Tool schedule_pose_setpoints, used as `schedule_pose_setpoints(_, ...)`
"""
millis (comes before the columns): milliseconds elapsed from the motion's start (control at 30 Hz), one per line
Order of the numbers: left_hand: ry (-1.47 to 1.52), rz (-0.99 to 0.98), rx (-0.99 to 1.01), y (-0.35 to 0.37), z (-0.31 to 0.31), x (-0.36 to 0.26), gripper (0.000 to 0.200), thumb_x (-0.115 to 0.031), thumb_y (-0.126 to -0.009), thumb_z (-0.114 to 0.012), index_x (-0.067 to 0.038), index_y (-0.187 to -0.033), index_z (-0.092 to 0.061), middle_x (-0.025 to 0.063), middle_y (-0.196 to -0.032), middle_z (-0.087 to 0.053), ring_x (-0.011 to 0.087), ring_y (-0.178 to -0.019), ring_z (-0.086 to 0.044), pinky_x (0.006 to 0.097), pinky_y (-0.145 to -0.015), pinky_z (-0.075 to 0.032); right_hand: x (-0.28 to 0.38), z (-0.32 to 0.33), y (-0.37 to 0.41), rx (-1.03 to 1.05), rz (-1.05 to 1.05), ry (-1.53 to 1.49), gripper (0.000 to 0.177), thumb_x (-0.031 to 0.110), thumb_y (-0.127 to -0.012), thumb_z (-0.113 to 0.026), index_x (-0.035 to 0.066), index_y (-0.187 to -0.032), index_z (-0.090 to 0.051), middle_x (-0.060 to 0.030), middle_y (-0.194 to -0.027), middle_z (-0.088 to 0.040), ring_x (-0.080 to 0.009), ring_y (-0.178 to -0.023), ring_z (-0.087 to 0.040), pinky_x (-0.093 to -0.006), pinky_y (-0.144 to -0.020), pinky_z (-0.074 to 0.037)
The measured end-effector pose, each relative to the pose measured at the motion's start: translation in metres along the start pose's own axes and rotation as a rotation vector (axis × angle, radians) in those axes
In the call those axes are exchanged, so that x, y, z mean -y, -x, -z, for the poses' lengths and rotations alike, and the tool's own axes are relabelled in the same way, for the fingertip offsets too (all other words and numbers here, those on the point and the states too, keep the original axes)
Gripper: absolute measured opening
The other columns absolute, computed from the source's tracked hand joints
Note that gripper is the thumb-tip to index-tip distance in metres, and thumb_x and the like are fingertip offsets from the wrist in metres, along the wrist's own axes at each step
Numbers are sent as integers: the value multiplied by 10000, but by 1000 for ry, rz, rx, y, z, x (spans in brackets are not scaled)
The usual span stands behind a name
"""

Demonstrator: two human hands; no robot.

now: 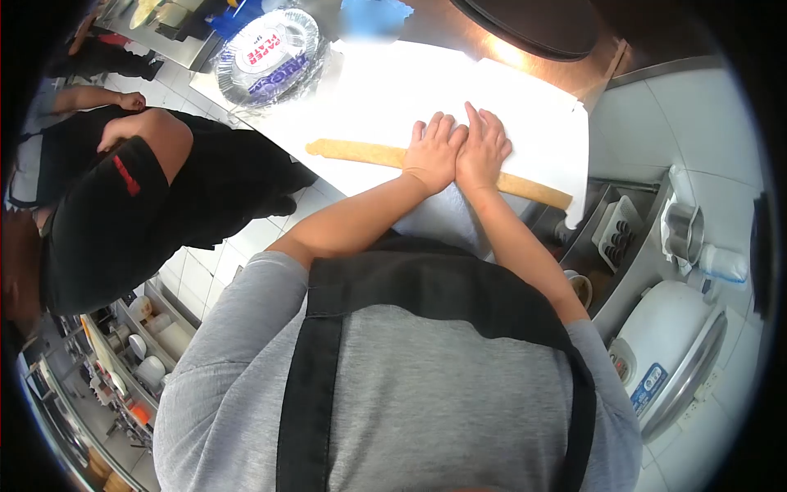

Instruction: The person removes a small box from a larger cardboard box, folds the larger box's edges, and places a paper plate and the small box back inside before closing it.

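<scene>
A long, thin, tan roll (357,151) lies crosswise on a sheet of white paper (385,98), both its ends showing. My left hand (434,152) rests flat over the roll's middle, fingers stretched forward. Right beside it, my right hand (482,150) also lies flat across the roll, its fingers a little apart. The two hands touch along their inner sides and hide the part of the roll under them. Below my wrists the near edge of the white covering hangs down.
Wrapped foil-coloured paper plates (266,57) sit at the back left, near a blue item (373,18). A round dark pan or lid (533,25) is at the back right. At left stands another person (164,189) in black. A white container (660,336) is at right.
</scene>
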State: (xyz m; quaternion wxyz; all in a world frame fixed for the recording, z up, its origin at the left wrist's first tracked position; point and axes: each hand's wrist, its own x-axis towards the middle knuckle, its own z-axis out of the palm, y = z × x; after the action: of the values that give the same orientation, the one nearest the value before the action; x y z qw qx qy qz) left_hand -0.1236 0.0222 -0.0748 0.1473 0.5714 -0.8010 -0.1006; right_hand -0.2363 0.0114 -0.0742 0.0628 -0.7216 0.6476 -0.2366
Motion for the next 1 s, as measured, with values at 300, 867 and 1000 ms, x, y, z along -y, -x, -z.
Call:
schedule_pose_setpoints(300,-134,154,-16,6,26,39,602,-146,-839,-535,-250,-1419,-409,141,-1483,-327,380,-1433,-199,625,-1101,-167,0,10,2,60,60,172,589,130,-866,-562,262,-1423,-424,-91,-1459,-335,-335,-1424,-231,-645,-1072,-174)
schedule_pose_setpoints(867,-51,117,-42,6,28,70,746,-61,-805,-518,-206,-1498,-281,176,-1552,-198,436,-1452,-97,683,-1105,-111,-54,23,5,30,-67,250,616,112,-878,-516,241,-1463,-372,-99,-1495,-324,-343,-1442,-211,-665,-1090,-155)
schedule_pose_setpoints(1000,163,13,-45,-10,8,10,714,-98,-825,-517,-157,-1494,-278,170,-1547,-207,436,-1451,-94,669,-1114,-108,5,-7,1,26,-28,95,664,90,-842,-527,226,-1471,-365,-117,-1510,-299,-361,-1445,-202,-670,-1093,-115)
